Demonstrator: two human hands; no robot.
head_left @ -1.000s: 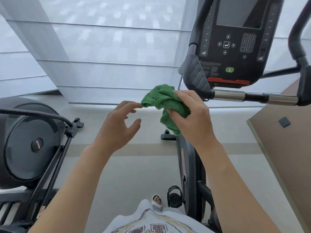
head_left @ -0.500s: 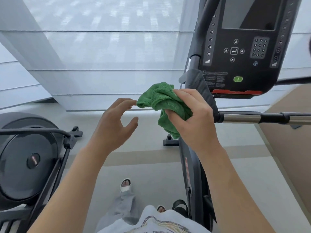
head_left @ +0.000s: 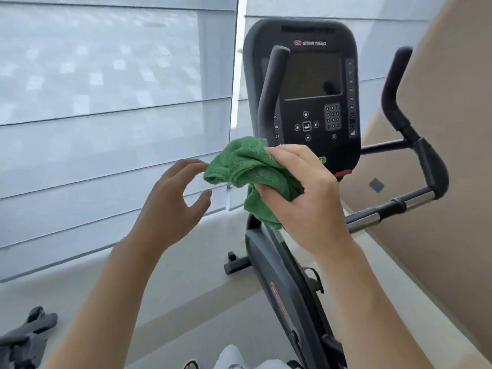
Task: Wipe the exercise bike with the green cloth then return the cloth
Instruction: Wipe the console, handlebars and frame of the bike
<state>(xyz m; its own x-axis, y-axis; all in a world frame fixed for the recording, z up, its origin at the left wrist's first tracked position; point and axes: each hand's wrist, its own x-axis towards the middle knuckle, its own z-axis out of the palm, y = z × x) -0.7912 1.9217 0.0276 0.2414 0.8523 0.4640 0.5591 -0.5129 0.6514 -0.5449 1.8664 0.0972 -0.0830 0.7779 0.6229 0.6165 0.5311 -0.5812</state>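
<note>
Green cloth (head_left: 249, 170) bunched in clenched right hand (head_left: 306, 198) before bike console (head_left: 306, 94), left hand (head_left: 173, 201) spread loose alongside.

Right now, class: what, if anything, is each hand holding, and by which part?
The right hand grips the bunched middle of the green cloth. The left hand is open, holding nothing, its fingertips near the cloth's left edge.

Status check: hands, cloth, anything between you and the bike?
Right hand gripping green cloth, bunched. Left hand open beside it, fingers near its edge. Console just beyond, nothing between.
</note>
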